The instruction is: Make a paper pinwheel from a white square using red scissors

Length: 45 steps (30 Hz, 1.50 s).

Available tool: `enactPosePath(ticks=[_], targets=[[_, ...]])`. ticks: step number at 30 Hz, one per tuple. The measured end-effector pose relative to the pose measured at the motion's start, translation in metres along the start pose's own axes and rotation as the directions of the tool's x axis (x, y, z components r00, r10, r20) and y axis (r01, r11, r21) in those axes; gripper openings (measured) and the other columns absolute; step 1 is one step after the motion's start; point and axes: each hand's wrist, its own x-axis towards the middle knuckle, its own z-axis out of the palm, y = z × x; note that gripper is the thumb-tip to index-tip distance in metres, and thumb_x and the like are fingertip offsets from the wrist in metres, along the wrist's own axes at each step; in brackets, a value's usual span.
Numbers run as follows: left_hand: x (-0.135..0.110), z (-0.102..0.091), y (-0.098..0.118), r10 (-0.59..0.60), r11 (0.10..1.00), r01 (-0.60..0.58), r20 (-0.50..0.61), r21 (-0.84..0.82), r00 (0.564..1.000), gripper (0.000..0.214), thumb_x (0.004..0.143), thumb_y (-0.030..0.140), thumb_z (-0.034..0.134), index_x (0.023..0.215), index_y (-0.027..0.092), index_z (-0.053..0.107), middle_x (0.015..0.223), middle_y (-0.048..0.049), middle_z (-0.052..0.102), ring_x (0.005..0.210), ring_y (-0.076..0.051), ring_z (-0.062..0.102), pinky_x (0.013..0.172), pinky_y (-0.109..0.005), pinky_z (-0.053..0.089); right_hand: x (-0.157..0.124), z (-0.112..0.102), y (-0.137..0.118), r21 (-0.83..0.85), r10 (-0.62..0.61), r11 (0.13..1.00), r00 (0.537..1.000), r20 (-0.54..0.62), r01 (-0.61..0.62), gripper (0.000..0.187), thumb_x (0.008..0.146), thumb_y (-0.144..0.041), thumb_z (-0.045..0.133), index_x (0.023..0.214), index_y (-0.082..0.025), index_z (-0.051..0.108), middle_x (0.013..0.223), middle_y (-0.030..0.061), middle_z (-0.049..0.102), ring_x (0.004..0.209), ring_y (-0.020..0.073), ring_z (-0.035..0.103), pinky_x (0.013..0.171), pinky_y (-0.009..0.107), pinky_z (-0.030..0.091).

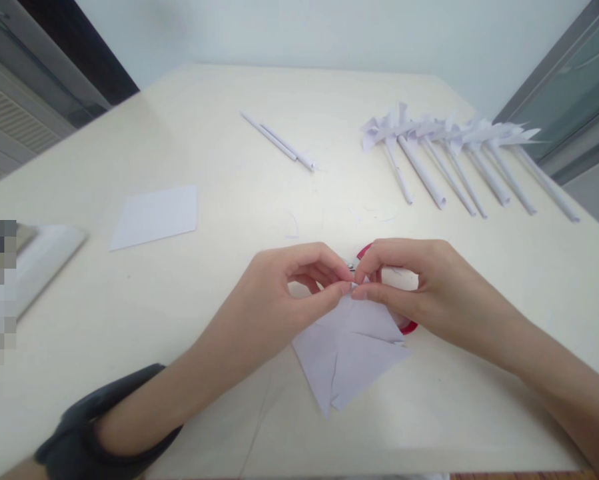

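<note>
The grip of the left hand (pixel 279 293) and the grip of the right hand (pixel 419 287) are both pinched together on the folded paper (pixel 349 360), thumb and forefinger of each meeting at one spot above its middle. The paper's lower flaps hang down to the desk (pixel 129 320), cut into triangles; some points look gathered at the pinch, though how many I cannot tell. Under the right hand lie red-handled scissors (pixel 410 327), mostly hidden. Judging by this, cutting is finished and the gathering is partway. Further out, a plain sheet (pixel 156 215) and two rolled sticks (pixel 279 140) lie unused, and a row of finished pinwheels (pixel 449 130) rests at the far right.
</note>
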Motion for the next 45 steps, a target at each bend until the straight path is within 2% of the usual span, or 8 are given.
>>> enactPosePath(ticks=[4,9,19,26,34,39,45], targets=[[-0.001,0.000,0.000,-0.002,1.000,0.002,0.019,0.002,1.000,0.010,0.081,0.020,0.054,0.081,0.021,0.063,0.081,0.0032,0.068,0.077,-0.012,0.063,0.070,-0.021,0.048,0.000,-0.001,0.000,0.023,0.021,1.000,1.000,0.005,-0.021,0.012,0.082,-0.030,0.058,0.072,-0.023,0.060,0.064,-0.0045,0.056,0.045,0.0059,0.049,0.037,0.019,0.036],[-0.002,0.001,-0.004,0.069,0.997,-0.069,-0.005,-0.016,0.998,0.009,0.082,0.020,0.053,0.083,0.022,0.062,0.081,0.0041,0.067,0.076,-0.011,0.063,0.071,-0.021,0.048,0.000,-0.002,-0.002,0.023,0.032,0.999,0.999,0.016,-0.032,0.011,0.081,-0.028,0.058,0.071,-0.023,0.060,0.062,-0.0045,0.055,0.046,0.0064,0.049,0.039,0.020,0.036],[-0.001,-0.001,0.004,0.000,1.000,0.000,0.021,-0.021,1.000,0.010,0.080,0.020,0.053,0.079,0.021,0.063,0.080,0.0026,0.068,0.077,-0.013,0.063,0.071,-0.023,0.049,0.000,-0.003,-0.003,0.001,0.006,1.000,1.000,0.025,-0.007,0.012,0.082,-0.026,0.058,0.071,-0.021,0.060,0.062,-0.0038,0.055,0.046,0.0069,0.049,0.041,0.021,0.036],[-0.002,0.002,-0.008,0.090,0.996,-0.090,-0.015,0.005,0.996,0.010,0.082,0.022,0.052,0.082,0.023,0.062,0.080,0.0028,0.068,0.074,-0.013,0.063,0.069,-0.022,0.048,-0.001,-0.003,-0.003,0.014,-0.010,1.000,1.000,0.029,0.010,0.012,0.083,-0.027,0.058,0.072,-0.021,0.060,0.062,-0.0043,0.056,0.044,0.0063,0.049,0.040,0.021,0.036],[-0.001,-0.001,0.003,0.034,0.999,-0.034,0.005,0.019,0.999,0.010,0.080,0.018,0.053,0.080,0.019,0.062,0.082,0.0014,0.067,0.077,-0.013,0.062,0.072,-0.024,0.050,-0.001,-0.001,-0.005,-0.023,-0.049,0.999,0.999,-0.001,0.049,0.015,0.084,-0.029,0.056,0.073,-0.021,0.060,0.068,-0.0036,0.059,0.053,0.0068,0.053,0.046,0.021,0.039],[-0.001,-0.002,0.005,0.023,0.999,-0.023,-0.015,0.023,1.000,0.010,0.079,0.017,0.053,0.078,0.019,0.062,0.081,0.0011,0.068,0.076,-0.013,0.062,0.071,-0.025,0.051,-0.002,0.001,-0.005,-0.184,-0.169,0.970,0.984,-0.051,0.157,0.014,0.086,-0.026,0.054,0.076,-0.021,0.061,0.074,-0.0002,0.061,0.063,0.0105,0.056,0.055,0.024,0.042],[-0.002,0.001,-0.003,0.069,0.997,-0.067,-0.052,0.040,0.996,0.011,0.082,0.022,0.051,0.081,0.020,0.062,0.082,0.0009,0.068,0.077,-0.014,0.062,0.071,-0.025,0.050,-0.003,0.002,-0.002,-0.417,-0.373,0.855,0.924,-0.081,0.309,0.015,0.088,-0.027,0.051,0.081,-0.019,0.062,0.081,0.0045,0.063,0.073,0.0148,0.056,0.064,0.028,0.042]])
